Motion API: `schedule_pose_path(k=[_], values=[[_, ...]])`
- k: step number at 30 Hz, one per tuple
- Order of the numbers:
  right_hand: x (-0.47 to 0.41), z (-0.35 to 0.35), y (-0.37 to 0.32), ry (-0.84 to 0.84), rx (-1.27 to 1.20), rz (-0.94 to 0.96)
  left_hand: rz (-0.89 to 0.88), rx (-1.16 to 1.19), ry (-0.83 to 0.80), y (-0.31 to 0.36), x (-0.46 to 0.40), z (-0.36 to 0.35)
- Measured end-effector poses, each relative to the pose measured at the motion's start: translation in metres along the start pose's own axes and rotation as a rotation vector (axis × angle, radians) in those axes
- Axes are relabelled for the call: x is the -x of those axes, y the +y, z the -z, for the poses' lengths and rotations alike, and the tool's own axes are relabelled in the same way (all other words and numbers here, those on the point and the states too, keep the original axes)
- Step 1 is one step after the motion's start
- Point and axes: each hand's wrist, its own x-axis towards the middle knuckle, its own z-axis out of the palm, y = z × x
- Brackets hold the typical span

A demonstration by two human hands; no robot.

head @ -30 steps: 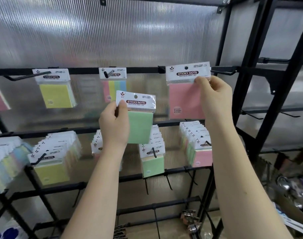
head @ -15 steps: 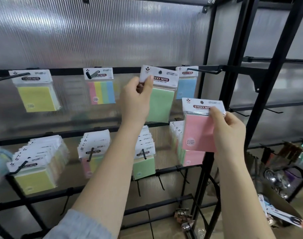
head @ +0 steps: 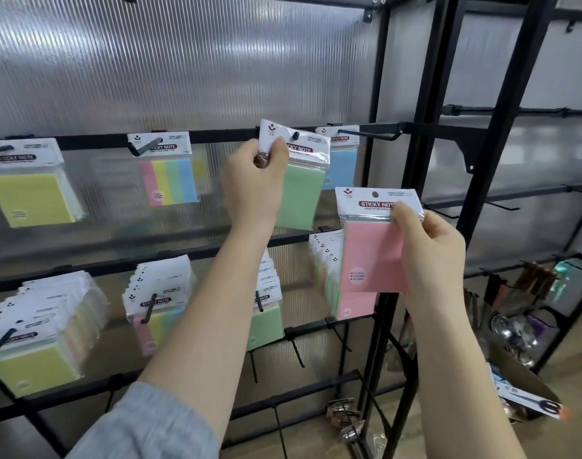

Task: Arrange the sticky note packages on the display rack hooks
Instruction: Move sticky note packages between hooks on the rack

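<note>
Black wire display rack (head: 425, 134) against ribbed translucent panel; two packs in hand.
Head view: left hand (head: 253, 183) pinches green pack (head: 302, 190) by its header, hole seemingly on a top-row hook (head: 295, 135). Right hand (head: 428, 250) grips pink pack (head: 372, 256), held off the rack, lower right.

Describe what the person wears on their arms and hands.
The left hand and right hand are bare: no gloves, rings or watch show. A light grey sleeve is pushed up the left arm; no sleeve shows on the right forearm.
</note>
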Motion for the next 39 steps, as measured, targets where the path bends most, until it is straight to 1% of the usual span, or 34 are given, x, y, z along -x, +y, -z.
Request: schedule_pose_path(k=[4, 8, 10, 15, 19, 22, 24, 34, 36, 39], values=[[-0.003, 0.000, 0.001, -0.006, -0.005, 0.009, 0.000, -0.021, 0.006, -0.009, -0.004, -0.004], [-0.006, -0.002, 0.000, -0.029, 0.005, 0.003, 0.057, -0.084, -0.017, -0.023, -0.019, -0.011], [-0.008, -0.003, -0.001, -0.050, 0.012, 0.005, 0.110, -0.126, -0.023, -0.033, -0.030, -0.015], [-0.015, -0.006, -0.002, -0.081, 0.018, -0.001, 0.368, -0.146, -0.042, -0.057, -0.063, -0.031], [-0.020, -0.010, -0.003, -0.126, -0.001, -0.010, 0.426, -0.196, -0.067, -0.070, -0.082, -0.039], [-0.024, -0.013, -0.004, -0.154, -0.003, -0.014, 0.463, -0.277, -0.030, -0.073, -0.092, -0.044], [-0.027, -0.014, -0.003, -0.163, -0.008, -0.015, 0.491, -0.288, 0.000, -0.075, -0.097, -0.046], [-0.035, -0.018, 0.001, -0.220, -0.017, -0.004, 0.490, -0.387, -0.009, -0.080, -0.100, -0.040], [-0.034, -0.021, 0.002, -0.242, -0.032, 0.003, 0.465, -0.413, -0.013, -0.081, -0.094, -0.035], [-0.030, -0.026, 0.004, -0.273, -0.038, 0.018, 0.405, -0.424, -0.064, -0.080, -0.082, -0.022]])
